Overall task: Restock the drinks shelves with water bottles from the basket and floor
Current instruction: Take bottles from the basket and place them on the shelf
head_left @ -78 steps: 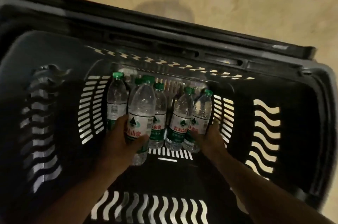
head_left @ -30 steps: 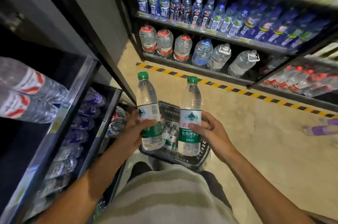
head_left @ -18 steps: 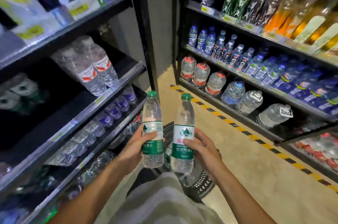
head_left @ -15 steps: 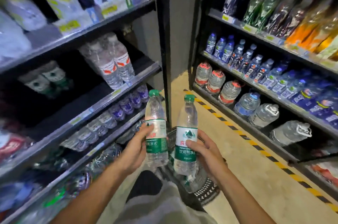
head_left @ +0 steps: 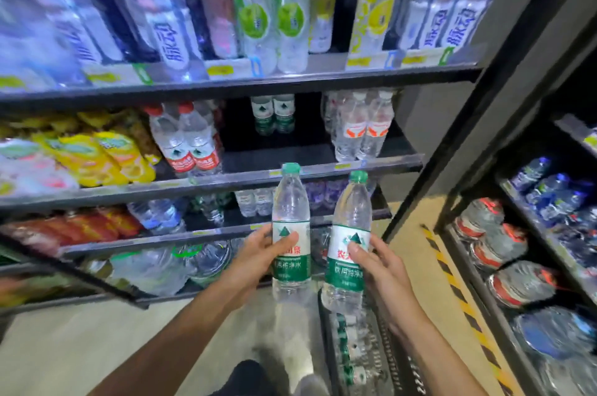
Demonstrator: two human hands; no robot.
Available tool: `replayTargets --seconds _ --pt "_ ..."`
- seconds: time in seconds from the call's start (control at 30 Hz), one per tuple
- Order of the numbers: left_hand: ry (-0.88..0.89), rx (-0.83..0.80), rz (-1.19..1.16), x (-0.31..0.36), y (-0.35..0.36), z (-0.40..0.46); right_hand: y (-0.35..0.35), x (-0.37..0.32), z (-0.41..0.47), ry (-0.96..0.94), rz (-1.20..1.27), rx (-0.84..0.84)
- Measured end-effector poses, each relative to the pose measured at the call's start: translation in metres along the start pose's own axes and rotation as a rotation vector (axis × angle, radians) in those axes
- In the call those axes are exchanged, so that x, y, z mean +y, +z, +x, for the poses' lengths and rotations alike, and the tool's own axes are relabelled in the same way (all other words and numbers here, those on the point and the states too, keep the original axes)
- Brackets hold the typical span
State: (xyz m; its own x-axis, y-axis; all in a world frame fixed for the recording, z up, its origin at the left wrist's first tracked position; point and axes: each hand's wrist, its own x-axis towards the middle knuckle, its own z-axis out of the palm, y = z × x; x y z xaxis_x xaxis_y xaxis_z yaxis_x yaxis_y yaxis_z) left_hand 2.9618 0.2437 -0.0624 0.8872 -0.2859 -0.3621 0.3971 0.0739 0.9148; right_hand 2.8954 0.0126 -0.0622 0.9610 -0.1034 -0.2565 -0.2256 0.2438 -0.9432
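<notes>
Two green-capped water bottles held upright, side by side, just apart: left bottle [head_left: 291, 227] gripped around its label by the left hand [head_left: 258, 253], right bottle [head_left: 349, 243] likewise by the right hand [head_left: 378, 263]. Beyond the hands, drinks shelves [head_left: 245, 177]; below the right hand, basket [head_left: 384, 360] with more bottles.

Clear glossy plastic bottles [head_left: 291, 227] with green caps; shelves [head_left: 245, 85] look like dark matt metal.

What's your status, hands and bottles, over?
Left hand grips one green-cap bottle; right hand grips another. Both upright before shelf gap. Nothing blocking.
</notes>
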Motion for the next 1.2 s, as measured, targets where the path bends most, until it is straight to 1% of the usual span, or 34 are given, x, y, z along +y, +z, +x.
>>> replayTargets --seconds 0.27,0.5,0.6,0.77,0.87,1.0,1.1,1.2 --pt "0.105 0.102 0.022 0.041 -0.08 0.025 0.079 -0.005 0.073 0.028 -0.058 -0.016" --pt "0.156 0.024 0.094 0.065 -0.124 0.049 0.121 -0.008 0.105 -0.019 -0.107 -0.001" --pt "0.144 -0.001 0.109 0.07 -0.132 0.059 0.125 -0.008 0.108 -0.04 -0.099 0.019" --pt "0.149 0.009 0.166 0.075 -0.138 0.077 0.119 -0.016 0.123 -0.088 -0.146 0.005" --pt "0.167 0.025 0.206 0.08 -0.137 0.088 0.114 -0.021 0.137 -0.113 -0.169 0.01" --pt "0.214 0.032 0.247 0.087 -0.135 0.102 0.104 -0.02 0.159 -0.18 -0.138 0.01" --pt "0.259 0.04 0.286 0.088 -0.133 0.113 0.096 -0.017 0.175 -0.259 -0.163 0.002" --pt "0.312 0.051 0.341 0.086 -0.13 0.123 0.097 -0.009 0.185 -0.398 -0.236 0.085"
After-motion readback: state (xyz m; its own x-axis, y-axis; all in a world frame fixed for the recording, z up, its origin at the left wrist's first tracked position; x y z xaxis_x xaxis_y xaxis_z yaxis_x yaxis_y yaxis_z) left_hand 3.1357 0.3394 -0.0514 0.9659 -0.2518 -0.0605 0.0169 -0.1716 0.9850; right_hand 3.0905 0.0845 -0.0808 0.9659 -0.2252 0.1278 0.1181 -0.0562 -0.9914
